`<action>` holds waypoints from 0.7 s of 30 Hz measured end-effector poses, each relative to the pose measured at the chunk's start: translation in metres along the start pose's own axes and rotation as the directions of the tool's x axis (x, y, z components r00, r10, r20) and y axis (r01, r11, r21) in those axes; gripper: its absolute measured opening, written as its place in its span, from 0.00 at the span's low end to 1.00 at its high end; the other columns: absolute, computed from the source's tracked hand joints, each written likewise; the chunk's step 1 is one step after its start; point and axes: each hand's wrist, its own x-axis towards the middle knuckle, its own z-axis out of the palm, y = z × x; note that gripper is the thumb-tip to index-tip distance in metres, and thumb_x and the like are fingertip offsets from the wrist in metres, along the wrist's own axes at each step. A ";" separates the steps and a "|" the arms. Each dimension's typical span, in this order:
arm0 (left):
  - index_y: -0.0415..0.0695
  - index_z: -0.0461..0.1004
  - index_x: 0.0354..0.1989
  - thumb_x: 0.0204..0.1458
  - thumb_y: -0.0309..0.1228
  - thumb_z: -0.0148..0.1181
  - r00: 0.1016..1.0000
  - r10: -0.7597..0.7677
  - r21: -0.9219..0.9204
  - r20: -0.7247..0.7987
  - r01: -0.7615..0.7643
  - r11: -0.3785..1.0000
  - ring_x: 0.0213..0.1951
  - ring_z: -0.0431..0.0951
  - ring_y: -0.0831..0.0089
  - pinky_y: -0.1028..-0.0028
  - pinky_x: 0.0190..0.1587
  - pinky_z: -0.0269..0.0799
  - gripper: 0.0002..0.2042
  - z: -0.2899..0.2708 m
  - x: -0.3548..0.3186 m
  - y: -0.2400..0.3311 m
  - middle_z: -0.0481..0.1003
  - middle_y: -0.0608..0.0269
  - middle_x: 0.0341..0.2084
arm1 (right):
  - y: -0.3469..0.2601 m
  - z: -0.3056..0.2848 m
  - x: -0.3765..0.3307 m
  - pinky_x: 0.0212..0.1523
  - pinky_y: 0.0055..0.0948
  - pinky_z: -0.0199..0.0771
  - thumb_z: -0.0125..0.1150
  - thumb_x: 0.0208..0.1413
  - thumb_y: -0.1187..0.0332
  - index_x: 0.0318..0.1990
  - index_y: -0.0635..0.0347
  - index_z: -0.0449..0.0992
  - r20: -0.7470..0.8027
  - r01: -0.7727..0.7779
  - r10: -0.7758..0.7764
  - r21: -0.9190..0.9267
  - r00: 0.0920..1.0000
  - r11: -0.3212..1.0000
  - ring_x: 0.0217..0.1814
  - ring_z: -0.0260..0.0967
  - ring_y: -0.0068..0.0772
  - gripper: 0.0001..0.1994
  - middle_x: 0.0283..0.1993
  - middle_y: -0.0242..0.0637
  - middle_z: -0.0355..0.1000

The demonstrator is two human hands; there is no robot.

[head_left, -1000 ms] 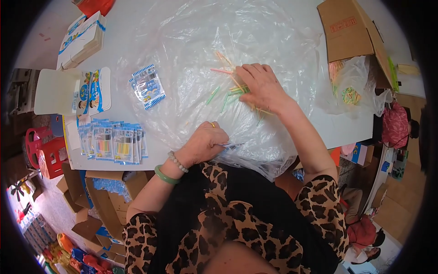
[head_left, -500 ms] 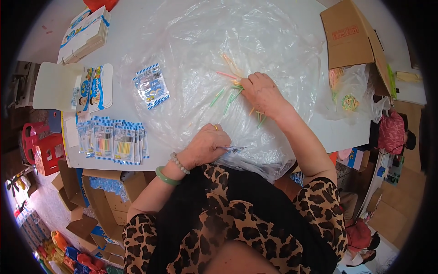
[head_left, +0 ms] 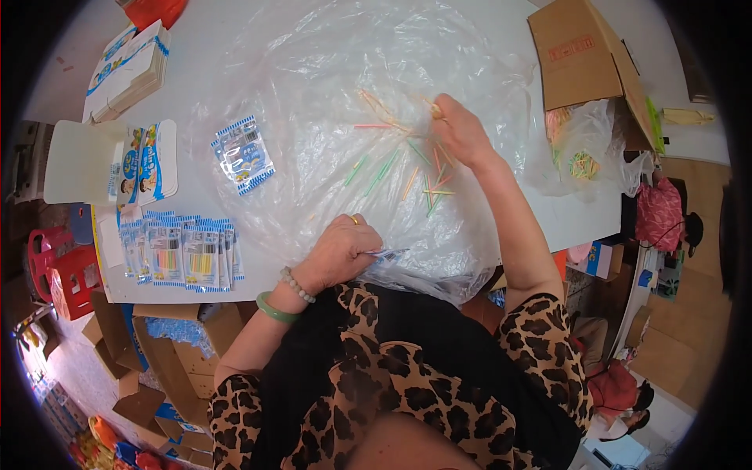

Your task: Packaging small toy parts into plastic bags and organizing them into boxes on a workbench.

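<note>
From the head camera, a big clear plastic sheet (head_left: pixel 313 102) lies crumpled over a white table (head_left: pixel 196 47). Thin colored sticks (head_left: pixel 407 168) in green, pink, orange and yellow lie scattered on the sheet, near the middle.

The right hand (head_left: pixel 462 129) reaches out over the sticks. Its fingers are pinched shut on a few sticks at the far end of the pile.

The left hand (head_left: pixel 341 251) sits close to the body at the near edge of the sheet. Its fingers are curled shut around a small clear packet with a blue edge (head_left: pixel 384 254).

One filled packet (head_left: pixel 243 154) lies alone on the sheet to the left. A row of filled packets (head_left: pixel 184 254) lies at the table's near left edge. An open cardboard box (head_left: pixel 583 55) stands to the far right, with a plastic bag (head_left: pixel 583 157) just beside it.
</note>
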 end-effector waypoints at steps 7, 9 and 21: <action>0.45 0.72 0.24 0.37 0.23 0.58 0.999 0.019 -0.006 -0.028 -0.019 1.000 0.32 0.70 0.62 0.68 0.39 0.62 0.04 -0.002 0.000 0.001 0.72 0.65 0.22 | -0.013 -0.002 -0.076 0.34 0.46 0.66 0.47 0.52 0.71 0.36 0.59 0.67 0.279 0.194 -0.189 0.008 0.941 0.981 0.35 0.69 0.52 0.06 0.29 0.48 0.69; 0.45 0.74 0.27 0.36 0.22 0.58 1.000 0.017 0.001 -0.013 -0.017 1.000 0.33 0.71 0.63 0.69 0.39 0.62 0.07 -0.002 0.000 0.000 0.74 0.66 0.24 | -0.018 0.001 -0.091 0.34 0.45 0.66 0.48 0.51 0.72 0.35 0.58 0.68 0.289 0.251 -0.228 -0.044 0.930 0.967 0.35 0.70 0.49 0.05 0.28 0.47 0.69; 0.46 0.74 0.25 0.38 0.23 0.58 1.000 0.000 0.027 -0.008 0.000 1.000 0.32 0.72 0.65 0.70 0.38 0.61 0.04 0.001 0.003 0.001 0.76 0.68 0.26 | 0.008 0.010 -0.083 0.30 0.36 0.68 0.53 0.49 0.69 0.31 0.58 0.70 0.283 0.059 0.008 -0.226 0.959 0.972 0.28 0.70 0.42 0.04 0.24 0.43 0.71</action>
